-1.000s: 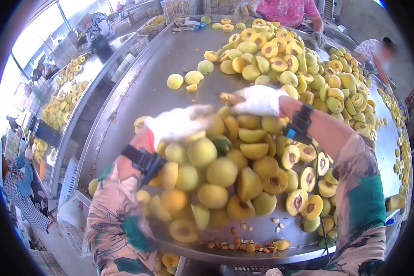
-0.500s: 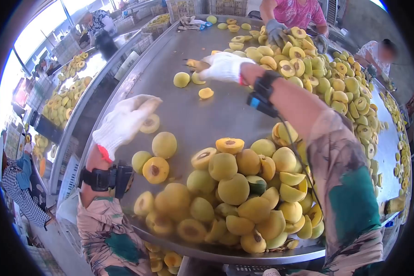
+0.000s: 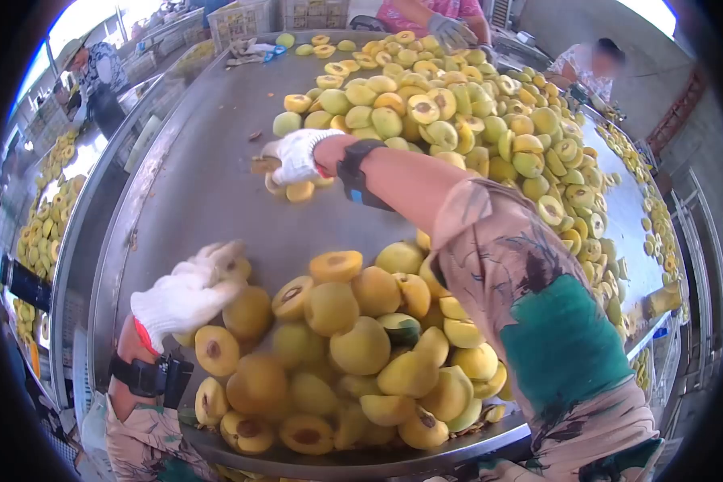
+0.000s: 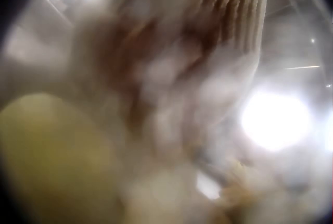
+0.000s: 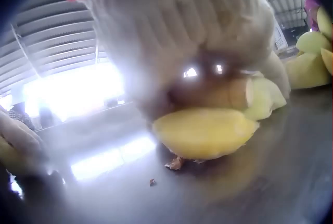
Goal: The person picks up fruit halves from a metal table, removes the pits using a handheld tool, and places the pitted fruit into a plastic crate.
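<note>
The head view looks forward and down from above, wide and round-edged, taking in the table (image 3: pixel 193 177) with the left hand (image 3: pixel 189 289) and right hand (image 3: pixel 297 155) a moderate way off. The left wrist view sits so close to its glove that most is blurred, with one fruit (image 4: pixel 52 151) large at lower left. The right wrist view looks low along the tabletop from close beside its glove, a fruit piece (image 5: pixel 205 133) near the middle and the roof (image 5: pixel 52 52) behind. Head and right wrist views share the right hand and the tabletop around it.
</note>
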`<state>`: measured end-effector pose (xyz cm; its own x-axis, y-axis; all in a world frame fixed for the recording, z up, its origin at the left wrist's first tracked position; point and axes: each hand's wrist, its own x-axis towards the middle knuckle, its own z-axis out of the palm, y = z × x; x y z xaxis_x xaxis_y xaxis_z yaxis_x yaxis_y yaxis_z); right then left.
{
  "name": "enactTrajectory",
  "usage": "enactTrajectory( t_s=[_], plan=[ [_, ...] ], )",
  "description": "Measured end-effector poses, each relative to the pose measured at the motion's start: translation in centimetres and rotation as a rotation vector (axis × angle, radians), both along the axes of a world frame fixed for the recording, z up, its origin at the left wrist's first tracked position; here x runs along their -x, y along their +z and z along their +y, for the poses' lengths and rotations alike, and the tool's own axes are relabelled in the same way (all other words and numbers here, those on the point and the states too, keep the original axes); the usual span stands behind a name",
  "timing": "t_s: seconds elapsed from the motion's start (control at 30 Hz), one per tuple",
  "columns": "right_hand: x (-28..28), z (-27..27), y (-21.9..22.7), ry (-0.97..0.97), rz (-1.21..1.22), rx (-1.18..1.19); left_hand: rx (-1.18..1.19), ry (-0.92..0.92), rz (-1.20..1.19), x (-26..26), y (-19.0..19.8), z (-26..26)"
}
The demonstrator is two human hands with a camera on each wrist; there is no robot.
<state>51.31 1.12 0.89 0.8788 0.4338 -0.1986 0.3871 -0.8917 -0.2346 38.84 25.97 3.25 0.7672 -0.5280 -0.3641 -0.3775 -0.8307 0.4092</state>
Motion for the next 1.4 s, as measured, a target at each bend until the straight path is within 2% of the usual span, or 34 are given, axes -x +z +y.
enactTrajectory(
  t_s=[0.1, 0.17, 0.27, 0.3, 0.37, 0.4, 0.43, 0.5, 0.6, 0.73, 0.83, 0.87, 0.97, 1.0, 1.1, 1.13, 1.37, 1.4],
  plan=[
    [6.0, -6.7, 1.9, 0.023, 0.226, 0.026, 0.023, -0.266, -0.007, 1.7, 0.6, -3.3],
    [11.1, -11.5, 2.5, -0.017, 0.197, -0.068, -0.075, -0.231, 0.081, 1.8, 2.4, -5.7],
    [15.5, -17.0, 5.1, -0.330, 0.016, -0.252, -0.226, -0.058, 0.083, 1.9, 6.3, -11.0],
    [15.8, -18.9, 5.5, -0.443, -0.042, -0.304, -0.277, 0.019, 0.062, 1.4, 7.7, -13.1],
    [15.2, -22.6, 6.3, -0.535, -0.286, -0.276, -0.131, 0.044, -0.133, -0.8, 6.9, -16.8],
    [13.9, -24.7, 6.4, -0.605, -0.347, -0.247, -0.079, -0.011, -0.167, -2.1, 6.8, -19.2],
    [12.5, -26.5, 6.2, -0.591, -0.447, -0.229, -0.026, -0.064, -0.200, -3.5, 6.6, -21.8],
    [9.8, -29.3, 6.2, -0.652, -0.405, -0.111, 0.173, -0.131, -0.305, -7.1, 4.7, -26.7],
    [7.3, -32.2, 3.1, -0.662, -0.391, -0.089, 0.175, -0.049, -0.397, -10.9, 3.0, -34.0],
    [7.9, -31.6, 4.1, -0.615, -0.337, -0.041, 0.124, 0.068, -0.443, -12.8, 0.3, -38.8],
    [7.8, -32.1, 3.3, -0.526, -0.244, -0.060, 0.097, -0.074, -0.310, -12.9, 0.6, -38.3],
    [8.3, -32.1, 3.2, -0.540, -0.270, -0.115, 0.140, -0.100, -0.288, -12.2, -0.2, -37.6],
    [11.3, -30.9, 3.9, -0.496, -0.137, -0.131, 0.310, -0.132, -0.230, -8.9, -1.2, -35.4],
    [11.9, -30.6, 3.3, -0.484, -0.152, -0.134, 0.219, -0.106, -0.159, -9.3, -1.3, -35.0],
    [15.0, -29.1, 2.6, -0.439, -0.091, -0.178, 0.077, -0.216, -0.184, -5.8, 0.2, -33.0],
    [15.9, -28.5, 2.4, -0.444, -0.100, -0.198, -0.010, -0.186, -0.159, -4.3, 1.0, -32.9],
    [24.6, -26.8, 2.9, -0.389, 0.086, -0.209, -0.043, -0.271, -0.060, 5.5, 3.6, -30.2],
    [26.2, -26.7, 3.0, -0.404, 0.088, -0.272, -0.051, -0.268, -0.019, 6.5, 3.9, -29.7]
  ],
)
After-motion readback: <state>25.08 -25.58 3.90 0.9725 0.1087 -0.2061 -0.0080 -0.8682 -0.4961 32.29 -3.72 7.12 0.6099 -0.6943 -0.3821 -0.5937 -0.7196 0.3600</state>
